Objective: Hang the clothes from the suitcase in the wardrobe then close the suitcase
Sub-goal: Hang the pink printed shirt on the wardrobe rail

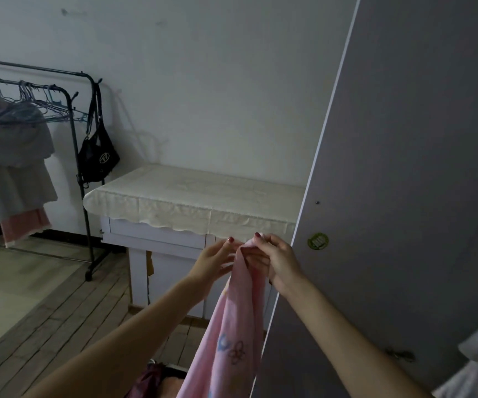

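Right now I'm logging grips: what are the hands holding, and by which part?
A pink printed cloth garment, held up by its top end: the right hand pinches it, and the left hand touches it beside; the rest hangs down.

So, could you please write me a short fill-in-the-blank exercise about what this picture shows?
1. Both hands hold up a garment whose colour is ____.
2. The black handbag hangs from the end of the clothes ____.
3. The cream cloth covers the top of a white ____.
4. The round sticker on the wardrobe door is ____.

Missing words: pink; rack; table; green
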